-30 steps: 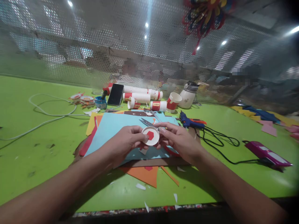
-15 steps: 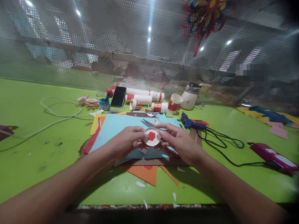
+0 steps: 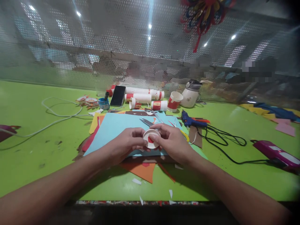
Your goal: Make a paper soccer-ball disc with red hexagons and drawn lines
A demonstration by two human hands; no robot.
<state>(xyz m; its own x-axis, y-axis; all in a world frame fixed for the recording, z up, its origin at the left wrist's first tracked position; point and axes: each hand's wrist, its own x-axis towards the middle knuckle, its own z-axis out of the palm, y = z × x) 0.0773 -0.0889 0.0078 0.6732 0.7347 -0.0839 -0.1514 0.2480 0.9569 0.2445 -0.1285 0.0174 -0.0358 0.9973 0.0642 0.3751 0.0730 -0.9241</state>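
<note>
Between my two hands is a round white paper cup base (image 3: 152, 146) with a raised rim, tilted towards me. A red paper hexagon (image 3: 149, 140) lies on its inner face. My left hand (image 3: 126, 143) grips the base's left edge with thumb and fingers. With its fingers behind the right side, my right hand (image 3: 174, 142) presses its thumb on the hexagon and partly hides it. Just beyond the hands, scissor blades (image 3: 146, 121) rest on a light blue sheet (image 3: 112, 128). A yellow scissor handle (image 3: 185, 136) shows beside my right hand.
A blue glue gun (image 3: 193, 121) is cabled to a purple power strip (image 3: 276, 153) at right. Paper cups (image 3: 159, 105), a phone (image 3: 118, 96), a blue jar (image 3: 103, 103) and a white kettle-like jug (image 3: 190, 95) stand behind. Orange scraps (image 3: 142, 172) lie nearer me.
My right thumb has moved from the base's edge onto the red hexagon. The base is turned a little so its rim shows more. The view has shifted slightly.
</note>
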